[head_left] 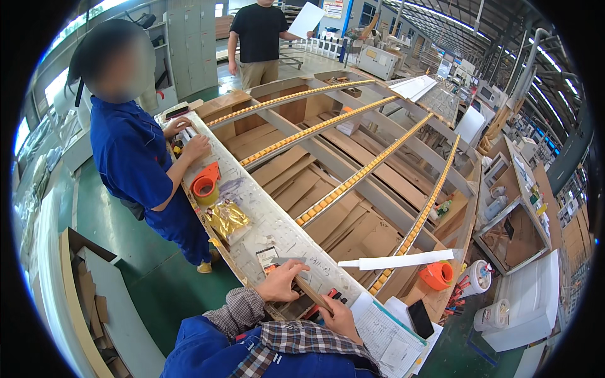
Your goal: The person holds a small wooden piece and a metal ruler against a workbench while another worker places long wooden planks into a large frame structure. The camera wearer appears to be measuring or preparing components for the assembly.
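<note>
Strip [313, 294] squeezed in your right hand [341, 319]
It is brown; your left hand [280, 283] curls by its far end, but I can't tell if it holds.

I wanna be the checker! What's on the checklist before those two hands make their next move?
1. Right hand gripping the brown strip: ok, its fingers close around the near end.
2. Left hand gripping the strip too: cannot tell; it is by the far end, but its grip isn't clear.
3. Co-worker's hands well away: ok, they are farther along the bench.
4. Phone clear of both hands: ok, it lies to the right of them.
5. Nearest roller track uncovered: not ok, a white strip lies across it.
</note>
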### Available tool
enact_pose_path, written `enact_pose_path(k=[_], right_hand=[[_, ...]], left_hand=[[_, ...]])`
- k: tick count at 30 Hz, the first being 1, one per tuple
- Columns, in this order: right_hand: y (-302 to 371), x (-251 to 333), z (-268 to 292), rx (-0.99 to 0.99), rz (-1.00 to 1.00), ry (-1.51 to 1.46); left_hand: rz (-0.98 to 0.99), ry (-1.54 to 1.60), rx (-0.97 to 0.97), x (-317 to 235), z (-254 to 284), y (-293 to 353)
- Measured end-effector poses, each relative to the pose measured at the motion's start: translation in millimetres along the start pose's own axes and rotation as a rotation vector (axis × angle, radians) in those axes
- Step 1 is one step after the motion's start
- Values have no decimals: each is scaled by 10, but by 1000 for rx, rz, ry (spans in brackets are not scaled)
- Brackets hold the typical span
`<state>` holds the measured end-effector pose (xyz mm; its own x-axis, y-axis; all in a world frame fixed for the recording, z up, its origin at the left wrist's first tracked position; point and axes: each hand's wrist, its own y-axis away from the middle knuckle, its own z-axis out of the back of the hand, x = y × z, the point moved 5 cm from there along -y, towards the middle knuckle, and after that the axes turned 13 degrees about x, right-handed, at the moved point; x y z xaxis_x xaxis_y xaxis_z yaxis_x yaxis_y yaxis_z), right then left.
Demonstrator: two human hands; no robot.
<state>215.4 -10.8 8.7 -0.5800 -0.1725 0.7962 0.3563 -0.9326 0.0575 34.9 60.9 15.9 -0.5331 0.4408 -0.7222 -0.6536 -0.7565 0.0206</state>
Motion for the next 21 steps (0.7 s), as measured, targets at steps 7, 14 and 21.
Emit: enact_pose_path(k=[7, 14, 21], right_hand=[[0, 5, 7, 16, -13, -4], [-2, -24, -11, 23, 0, -18], [7, -40, -11, -49, 21, 5]], left_hand=[[0, 24, 36, 59, -17, -2], [-13, 113, 36, 168, -80, -20], [-40, 270, 20, 276, -119, -43]])
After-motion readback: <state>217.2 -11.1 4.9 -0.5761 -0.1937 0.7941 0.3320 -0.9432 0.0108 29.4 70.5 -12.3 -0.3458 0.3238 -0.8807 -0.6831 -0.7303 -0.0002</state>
